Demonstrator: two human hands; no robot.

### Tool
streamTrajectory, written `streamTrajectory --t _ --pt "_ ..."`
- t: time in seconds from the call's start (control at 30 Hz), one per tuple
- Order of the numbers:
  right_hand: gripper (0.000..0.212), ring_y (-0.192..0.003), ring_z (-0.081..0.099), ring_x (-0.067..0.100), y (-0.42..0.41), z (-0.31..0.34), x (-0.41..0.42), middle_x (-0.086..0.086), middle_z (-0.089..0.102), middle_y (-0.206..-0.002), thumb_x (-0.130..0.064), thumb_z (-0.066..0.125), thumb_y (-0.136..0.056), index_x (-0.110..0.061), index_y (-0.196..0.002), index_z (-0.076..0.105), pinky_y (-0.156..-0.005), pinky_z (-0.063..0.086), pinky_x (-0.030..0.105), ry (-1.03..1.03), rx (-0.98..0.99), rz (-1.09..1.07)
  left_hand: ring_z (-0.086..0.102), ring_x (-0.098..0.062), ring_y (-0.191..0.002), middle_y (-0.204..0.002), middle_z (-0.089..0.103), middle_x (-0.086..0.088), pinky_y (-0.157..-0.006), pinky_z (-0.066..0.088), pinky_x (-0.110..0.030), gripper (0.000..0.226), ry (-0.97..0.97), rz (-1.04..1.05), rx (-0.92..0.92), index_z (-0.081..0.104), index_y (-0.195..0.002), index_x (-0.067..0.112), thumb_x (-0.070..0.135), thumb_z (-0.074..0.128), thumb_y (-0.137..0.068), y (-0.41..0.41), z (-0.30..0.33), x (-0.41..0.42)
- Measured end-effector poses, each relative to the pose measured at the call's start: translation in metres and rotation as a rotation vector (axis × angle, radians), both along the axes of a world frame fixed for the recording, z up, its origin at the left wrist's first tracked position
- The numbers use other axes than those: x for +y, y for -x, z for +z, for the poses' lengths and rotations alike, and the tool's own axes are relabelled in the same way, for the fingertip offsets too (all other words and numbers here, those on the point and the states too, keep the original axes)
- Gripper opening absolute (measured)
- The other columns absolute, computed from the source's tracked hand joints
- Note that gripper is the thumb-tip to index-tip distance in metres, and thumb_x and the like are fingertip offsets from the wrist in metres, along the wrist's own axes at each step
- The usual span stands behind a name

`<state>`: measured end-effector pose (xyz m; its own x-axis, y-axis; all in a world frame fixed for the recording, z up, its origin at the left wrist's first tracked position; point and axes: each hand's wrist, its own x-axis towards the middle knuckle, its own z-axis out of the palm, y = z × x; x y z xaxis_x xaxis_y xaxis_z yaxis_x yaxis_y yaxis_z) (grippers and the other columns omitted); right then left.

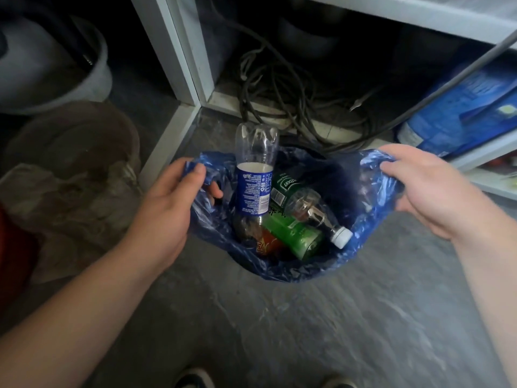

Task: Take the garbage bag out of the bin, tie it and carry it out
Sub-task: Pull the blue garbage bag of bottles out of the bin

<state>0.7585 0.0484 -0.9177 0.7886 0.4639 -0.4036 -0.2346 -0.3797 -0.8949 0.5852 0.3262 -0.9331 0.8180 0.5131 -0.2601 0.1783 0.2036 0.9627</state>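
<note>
A blue plastic garbage bag hangs open in the middle of the head view, over the grey floor. My left hand pinches its left rim, thumb on top. Gripping the right rim is my right hand. Inside the bag lie several empty plastic bottles: a clear one with a blue label stands upside down and sticks out above the rim, a clear one with a white cap lies slanted, and a green one lies below. The bin itself is hidden under the bag.
Grey metal shelf legs stand just behind the bag, with coiled dark cables under the shelf. A blue sack lies at the right. Grey buckets and a crumpled clear bag sit at the left. My shoes show at the bottom.
</note>
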Motion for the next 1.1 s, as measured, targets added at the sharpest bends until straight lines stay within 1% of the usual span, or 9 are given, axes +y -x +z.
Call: streamTrajectory --t 0.13,0.23,0.3,0.4,0.47,0.57,0.73,0.87,1.1 --pt "0.046 -0.071 0.073 0.010 0.000 0.007 -0.006 0.000 0.079 -0.088 0.004 0.041 -0.095 -0.031 -0.104 0.071 -0.053 0.054 0.018 0.050 -0.006 0.065 0.063 -0.013 -0.068 -0.073 0.068 0.005 -0.065 0.053 -0.028 0.020 -0.032 -0.050 -0.004 0.070 -0.086 0.032 0.028 0.052 -0.093 0.000 -0.002 0.002" --pt "0.016 -0.066 0.067 0.009 -0.003 0.002 -0.012 -0.006 0.070 -0.081 -0.031 0.057 -0.095 -0.031 -0.111 0.058 -0.055 0.048 0.022 0.427 -0.169 0.123 0.064 -0.014 -0.072 -0.076 0.069 0.004 -0.071 0.052 -0.033 0.017 -0.054 -0.020 0.031 0.070 -0.086 0.032 0.024 0.055 -0.088 0.001 -0.005 0.004" --pt "0.039 -0.070 0.066 0.013 -0.002 -0.001 -0.021 -0.007 0.061 -0.086 -0.052 0.067 -0.082 -0.027 -0.108 0.051 -0.053 0.049 0.025 0.700 -0.096 0.221 0.065 -0.012 -0.073 -0.075 0.070 0.004 -0.075 0.052 -0.035 0.021 -0.031 0.022 0.040 0.072 -0.084 0.032 0.019 0.056 -0.086 0.000 -0.007 0.003" --pt "0.027 -0.061 0.063 0.015 0.003 -0.005 -0.029 0.003 0.065 -0.074 -0.040 0.074 -0.082 -0.017 -0.090 0.061 -0.048 0.048 0.024 0.791 0.011 0.295 0.065 -0.012 -0.069 -0.074 0.071 0.004 -0.075 0.051 -0.037 0.027 0.012 0.038 0.039 0.069 -0.087 0.025 0.004 0.053 -0.091 -0.003 -0.008 -0.002" --pt "0.015 -0.058 0.059 0.017 0.004 -0.008 -0.036 0.010 0.069 -0.068 -0.026 0.068 -0.088 -0.014 -0.079 0.068 -0.052 0.044 0.026 0.694 -0.025 0.276 0.062 -0.012 -0.065 -0.074 0.070 0.004 -0.073 0.050 -0.037 0.028 0.030 0.034 0.047 0.066 -0.089 0.021 -0.001 0.049 -0.094 -0.004 -0.008 -0.005" --pt "0.030 -0.064 0.062 0.018 0.008 -0.003 -0.039 0.003 0.070 -0.067 -0.011 0.056 -0.095 -0.017 -0.071 0.073 -0.064 0.048 0.032 0.254 0.123 0.049 0.058 -0.012 -0.062 -0.074 0.068 0.003 -0.070 0.047 -0.034 0.025 0.044 0.044 0.056 0.065 -0.094 0.018 0.000 0.048 -0.094 -0.006 -0.005 -0.009" --pt "0.033 -0.058 0.064 0.022 0.031 0.018 -0.021 0.008 0.068 -0.065 -0.015 0.046 -0.099 -0.016 -0.079 0.072 -0.069 0.054 0.037 -0.219 0.416 -0.213 0.056 -0.016 -0.060 -0.069 0.066 0.003 -0.065 0.047 -0.031 0.024 0.049 0.085 0.115 0.065 -0.089 0.016 0.000 0.048 -0.093 -0.003 0.021 -0.017" --pt "0.018 -0.048 0.036 0.013 0.039 0.047 -0.003 0.000 0.044 -0.060 -0.007 0.041 -0.095 -0.011 -0.108 0.052 -0.059 0.041 0.032 -0.381 0.506 -0.392 0.053 -0.018 -0.060 -0.066 0.065 0.002 -0.065 0.044 -0.032 0.025 0.057 0.098 0.188 0.064 -0.092 0.019 0.000 0.048 -0.094 -0.008 0.047 -0.016" --pt "0.039 -0.049 0.036 0.010 0.044 0.103 0.009 -0.001 0.048 -0.069 -0.002 0.041 -0.086 -0.022 -0.116 0.055 -0.040 0.022 0.017 -0.377 0.504 -0.459 0.056 -0.014 -0.064 -0.076 0.064 0.002 -0.067 0.046 -0.033 0.021 0.102 0.173 0.273 0.061 -0.111 0.016 0.009 0.048 -0.097 -0.010 0.093 0.005"
